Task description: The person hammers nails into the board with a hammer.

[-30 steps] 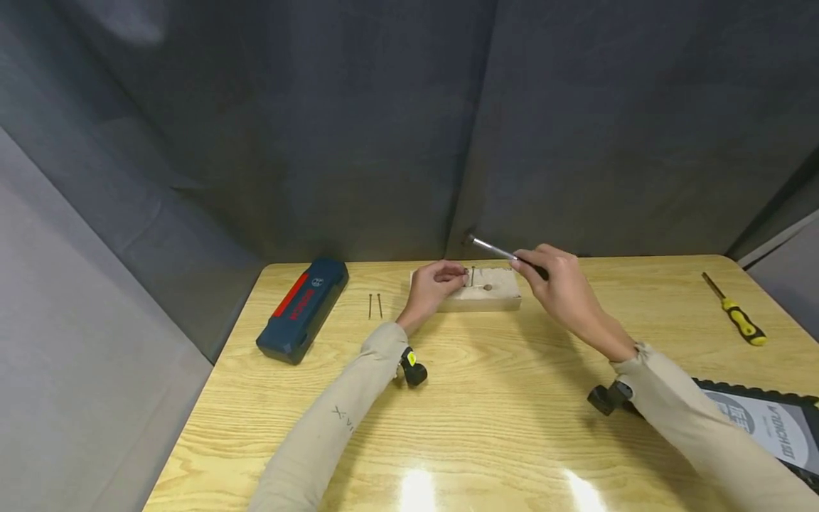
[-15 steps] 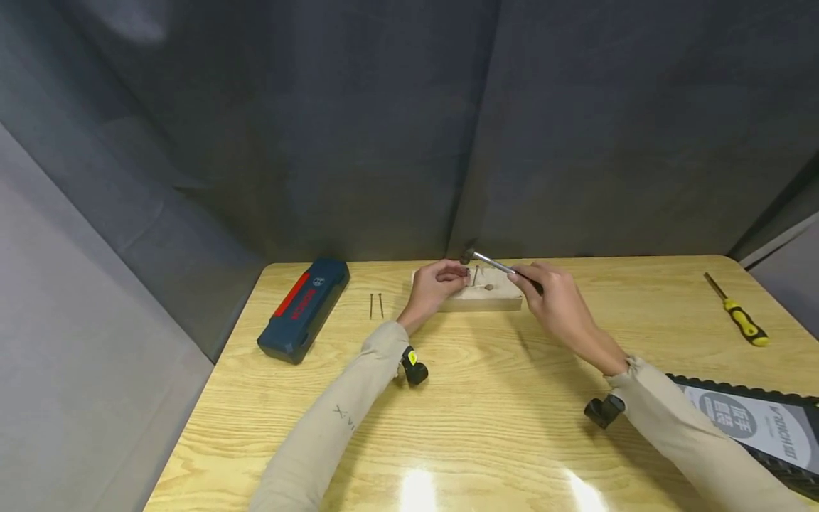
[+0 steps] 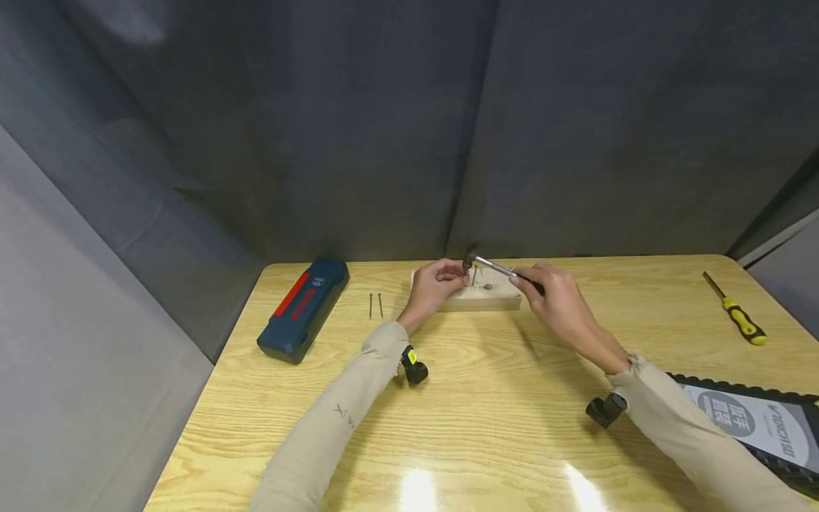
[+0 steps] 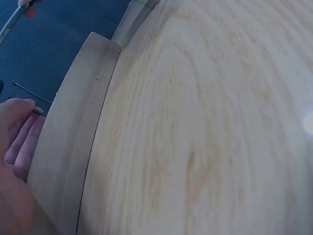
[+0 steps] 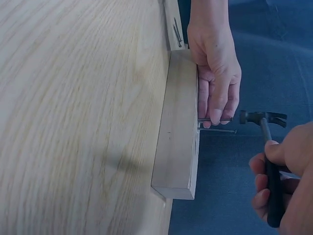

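A pale wooden block (image 3: pixel 486 301) (image 5: pixel 180 132) (image 4: pixel 68 147) lies at the back of the table. My left hand (image 3: pixel 437 281) (image 5: pixel 215 78) rests on its left end and pinches a thin nail (image 5: pixel 215 119) upright on the top face. A second nail (image 5: pixel 219 130) stands close beside it. My right hand (image 3: pixel 552 293) (image 5: pixel 279 186) grips the black handle of a small hammer (image 3: pixel 488 265), whose head (image 5: pixel 261 118) is down at the tip of the pinched nail. In the left wrist view only my fingers (image 4: pixel 20 139) and one nail (image 4: pixel 30 91) show.
Two loose nails (image 3: pixel 375 305) lie left of the block on the wooden table (image 3: pixel 499 398), beyond them a blue and red case (image 3: pixel 303 308). A yellow-handled screwdriver (image 3: pixel 737 313) lies far right, a black labelled box (image 3: pixel 755 425) at the near right. Dark curtains enclose the table.
The hammer, raised above the block a second ago, has swung down and left so its head now sits at the nail. My left hand has stayed put.
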